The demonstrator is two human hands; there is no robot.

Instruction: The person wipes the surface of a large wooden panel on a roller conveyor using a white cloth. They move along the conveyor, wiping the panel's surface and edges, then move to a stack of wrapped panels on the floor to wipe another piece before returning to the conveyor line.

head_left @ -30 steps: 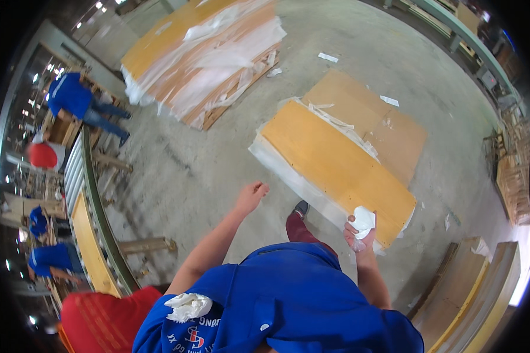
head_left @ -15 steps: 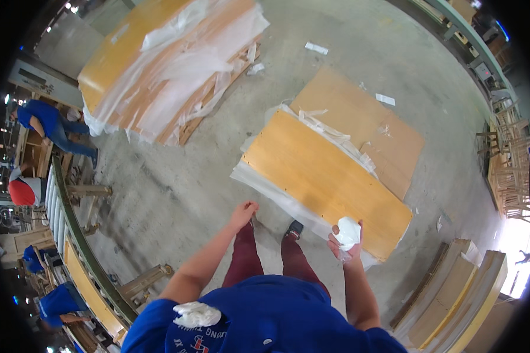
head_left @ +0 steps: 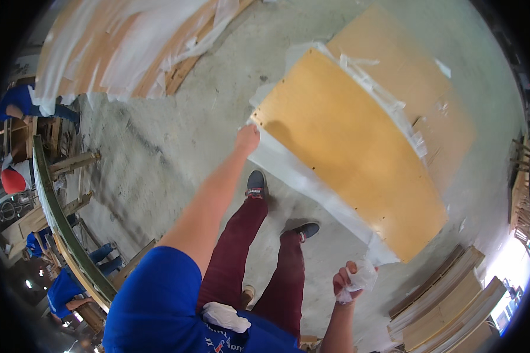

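Floor (head_left: 176, 138); fingers (head_left: 339, 279) seemingly curled round plastic (head_left: 364, 279).

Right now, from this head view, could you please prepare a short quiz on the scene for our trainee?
1. Which hand holds the crumpled, translucent whitish wad?
2. True or false: thin white sheeting sticks out along the near long edge of the flat, rectangular yellow-brown wooden panel.
3. Which part of the panel is nearest the person's bare left hand: (a) its left corner, (b) its middle, (c) its right end?

Key:
1. The right hand.
2. True.
3. (a).
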